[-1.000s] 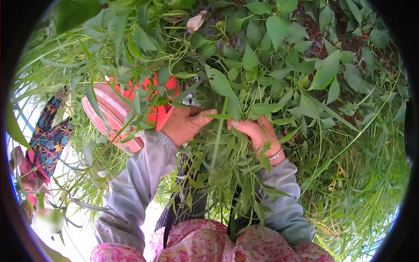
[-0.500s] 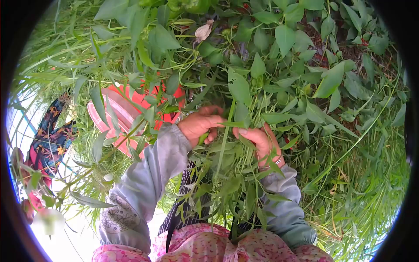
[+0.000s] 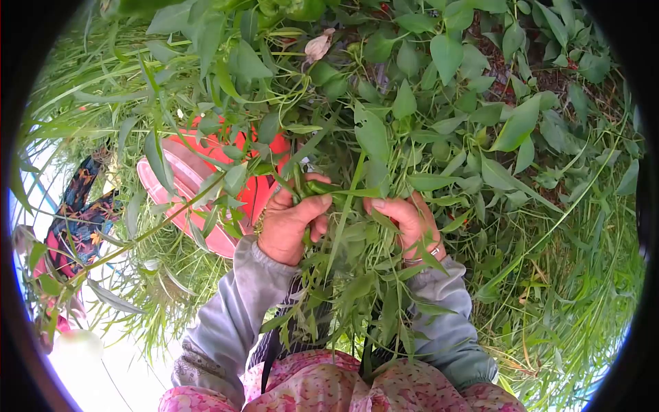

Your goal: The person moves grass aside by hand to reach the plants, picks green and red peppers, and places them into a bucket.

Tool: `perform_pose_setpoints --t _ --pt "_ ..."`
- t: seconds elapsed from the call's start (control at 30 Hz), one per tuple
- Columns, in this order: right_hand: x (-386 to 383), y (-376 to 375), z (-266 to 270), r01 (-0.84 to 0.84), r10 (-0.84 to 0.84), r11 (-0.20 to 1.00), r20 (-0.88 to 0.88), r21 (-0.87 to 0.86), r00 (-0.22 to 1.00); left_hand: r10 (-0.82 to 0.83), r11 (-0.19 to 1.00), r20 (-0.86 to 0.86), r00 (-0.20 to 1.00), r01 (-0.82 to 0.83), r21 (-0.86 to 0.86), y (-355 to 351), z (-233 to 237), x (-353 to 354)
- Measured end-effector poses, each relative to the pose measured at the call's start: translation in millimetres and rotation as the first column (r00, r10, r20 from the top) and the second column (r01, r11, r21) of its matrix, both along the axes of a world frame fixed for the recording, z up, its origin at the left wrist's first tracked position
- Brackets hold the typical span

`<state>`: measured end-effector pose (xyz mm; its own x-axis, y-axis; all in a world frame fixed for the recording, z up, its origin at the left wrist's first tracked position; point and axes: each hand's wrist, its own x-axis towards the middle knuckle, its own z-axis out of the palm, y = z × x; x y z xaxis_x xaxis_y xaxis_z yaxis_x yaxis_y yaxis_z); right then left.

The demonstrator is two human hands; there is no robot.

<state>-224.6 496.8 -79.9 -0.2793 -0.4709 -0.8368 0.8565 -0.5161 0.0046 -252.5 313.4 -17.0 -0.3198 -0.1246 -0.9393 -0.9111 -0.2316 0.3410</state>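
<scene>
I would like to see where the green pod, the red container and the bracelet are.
green pod (image 3: pixel 317 187), head view, on the middle of its length.
red container (image 3: pixel 255 196), head view, on its red wall.
bracelet (image 3: pixel 431 250), head view, on the band at the wrist.

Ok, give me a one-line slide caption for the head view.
Left hand pinches a slim green pepper in a leafy plant, right hand curled in foliage beside it, red bucket behind.

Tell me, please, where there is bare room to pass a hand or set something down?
Free: the red-and-pink basket, open inside, left of the left hand, which pinches a green pod; the pale gap below it, beside the grey sleeve. Crowded: leaves wrap both hands, thickest around the right hand.
</scene>
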Motion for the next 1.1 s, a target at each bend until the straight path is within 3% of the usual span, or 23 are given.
perform_pose_setpoints --t 0.2,0.3,0.43,0.57,0.67,0.73,0.77,0.8,0.87,0.93,0.97,1.0,1.07,1.1 --pt "-3.7 -2.1 4.2 0.161 -0.16 0.984 0.014 -0.078 0.987 0.098 0.974 -0.073 0.993 -0.08 0.21 2.5 29.1 2.7" --pt "-5.2 -2.5 5.8 0.065 -0.065 0.998 -0.002 -0.007 0.998 0.14 0.955 -0.092 0.986 -0.11 0.274 8.0 34.2 5.5" --pt "-10.6 -2.7 16.7 0.054 -0.061 0.992 0.058 0.113 0.996 0.089 0.973 -0.123 0.988 -0.06 0.222 7.6 56.7 3.6" --pt "-5.0 3.2 9.5 0.014 -0.019 0.99 0.036 0.144 0.999 0.218 0.92 -0.172 0.961 -0.144 0.364 -13.3 76.2 5.6" --pt "-2.6 12.4 2.0 0.019 -0.02 0.996 0.009 0.087 1.0 0.028 0.936 -0.117 0.993 0.015 0.35 -38.4 100.1 2.0" --pt "-7.1 19.7 8.4 0.09 -0.097 0.992 0.072 0.09 0.993 -0.08 0.979 -0.12 0.99 0.101 0.179 -77.2 106.9 11.3" --pt "-6.6 27.6 9.8 0.048 -0.064 0.992 0.141 0.116 0.988 -0.084 0.989 -0.155 0.984 0.101 0.108 -99.2 108.9 11.9" --pt "-4.4 32.4 8.7 0.056 -0.069 0.993 0.117 0.105 0.991 0.105 0.992 -0.107 0.989 -0.111 -0.054 -136.9 117.5 33.7" --pt "1.4 43.6 1.6 0.079 -0.085 0.993 0.071 0.084 0.994 -0.029 0.932 -0.17 0.985 -0.035 -0.362 -169.9 122.2 32.5" --pt "8.3 51.5 -7.7 0.118 -0.116 0.993 0.077 -0.017 0.99 -0.049 0.957 -0.034 0.998 0.037 -0.287 -227.9 129.4 41.1" --pt "6.4 49.0 -5.9 0.124 -0.12 0.992 0.127 -0.024 0.985 -0.341 0.835 -0.009 0.94 0.298 -0.462 -229.0 125.5 34.4" --pt "4.5 46.3 -5.2 0.132 -0.125 0.991 0.167 -0.032 0.978 -0.332 0.811 -0.069 0.941 0.248 -0.53 -232.3 112.4 38.2" --pt "15.4 40.2 -9.6 0.103 -0.096 0.99 -0.085 0.093 0.992 -0.324 0.749 -0.195 0.926 0.125 -0.65 -243.0 75.1 59.8" --pt "13.0 38.8 -7.6 0.087 -0.082 0.992 -0.048 0.095 0.995 -0.462 0.705 -0.151 0.874 0.258 -0.66 -259.6 69.4 69.3"
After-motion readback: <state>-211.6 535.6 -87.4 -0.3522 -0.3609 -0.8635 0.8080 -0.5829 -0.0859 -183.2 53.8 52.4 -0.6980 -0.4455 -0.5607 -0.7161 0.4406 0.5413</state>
